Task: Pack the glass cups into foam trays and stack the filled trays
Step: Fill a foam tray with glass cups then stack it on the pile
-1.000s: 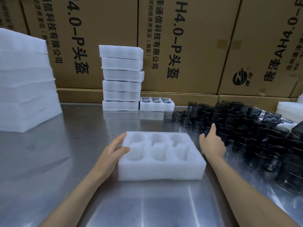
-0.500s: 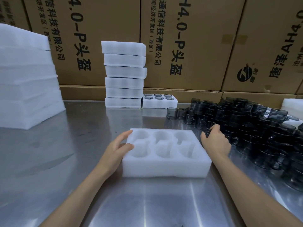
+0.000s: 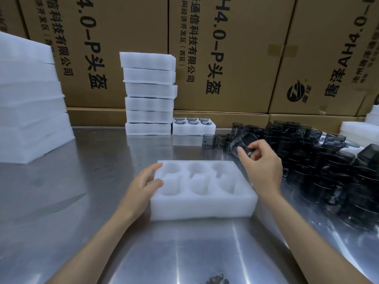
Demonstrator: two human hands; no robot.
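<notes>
Cup pile (image 3: 320,160) at 3 o'clock runs off the right edge; dark smoky glass, single cups hard to tell apart. White foam tray (image 3: 203,203) at centre on the shiny steel table (image 3: 82,201), soft matte block w/ six round pockets, all bare. Left hand (image 3: 143,185) at 9 o'clock of tray, fingers loosely spread, tips touching its edge. Right hand (image 3: 260,160) at 1 o'clock, fingers curled round a tilted glass cup (image 3: 243,143) above the tray's far right corner. Filled tray (image 3: 193,128) and tray stack (image 3: 149,95) at 12.
</notes>
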